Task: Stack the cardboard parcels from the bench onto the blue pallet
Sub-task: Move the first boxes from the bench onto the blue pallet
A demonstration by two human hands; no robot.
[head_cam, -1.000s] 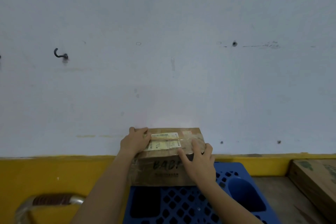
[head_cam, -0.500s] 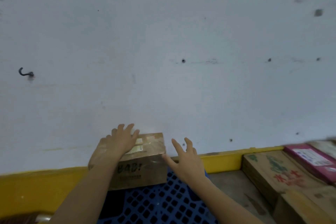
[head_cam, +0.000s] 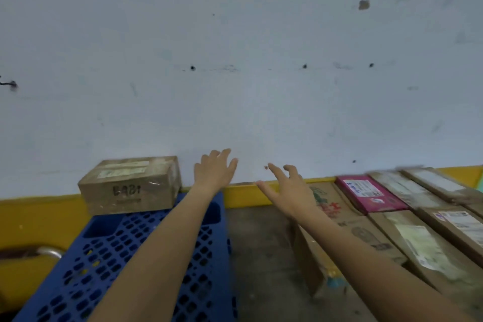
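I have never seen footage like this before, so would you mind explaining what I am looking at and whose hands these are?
There is no machine here: a person wears a camera on the head, looking forward and down at their own bare arms. The left hand and right hand are both open and hold nothing. One brown cardboard parcel sits at the far end of the blue pallet, by the wall. On the right lie more parcels, among them a pink box and a printed carton, which the right hand is nearest to.

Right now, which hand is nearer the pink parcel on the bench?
Right. The right hand hovers open just left of the pink parcel; the left hand is farther left, beside the pallet's cardboard parcel.
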